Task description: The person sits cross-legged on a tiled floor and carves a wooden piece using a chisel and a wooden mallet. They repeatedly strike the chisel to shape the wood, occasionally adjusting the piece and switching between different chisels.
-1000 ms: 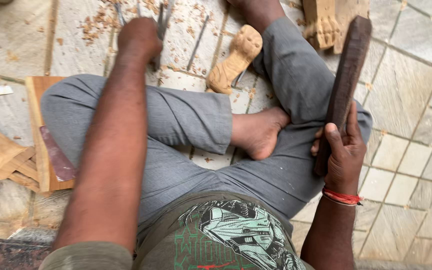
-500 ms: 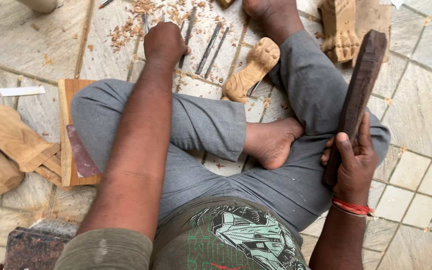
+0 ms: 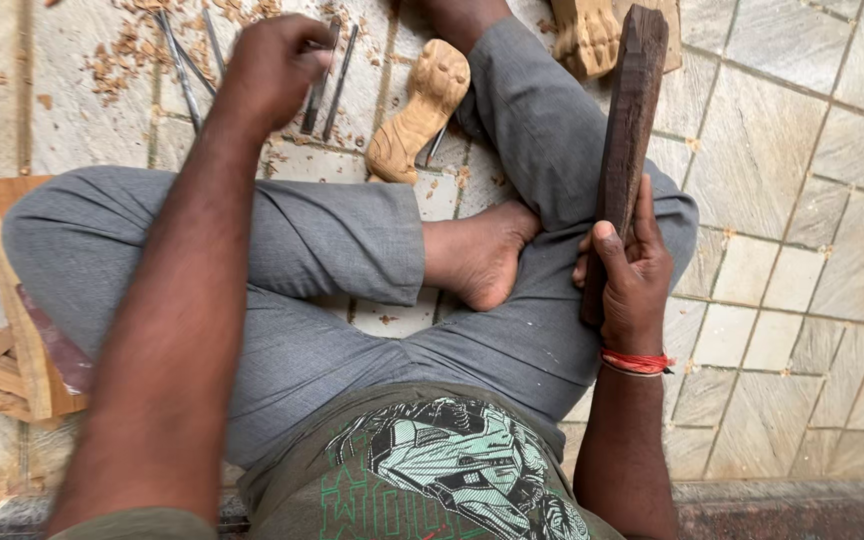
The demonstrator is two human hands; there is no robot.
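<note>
- A dark wooden mallet (image 3: 624, 150) stood upright by the seated person's right knee, the right hand (image 3: 627, 275) wrapped tight around its lower end, as in the earlier frames.
- Beyond the crossed legs, a pale carved figure (image 3: 420, 110) lay on the stone floor (image 3: 792, 150).
- Farthest out, the left hand (image 3: 274, 70) had closed its fingers on a metal chisel (image 3: 318, 90) among wood shavings (image 3: 122, 50); a second before it only reached there.

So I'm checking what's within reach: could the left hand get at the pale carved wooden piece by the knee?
Probably yes. The left hand rests on the metal chisels just beside the carved wooden piece, with only bare floor between.
</note>
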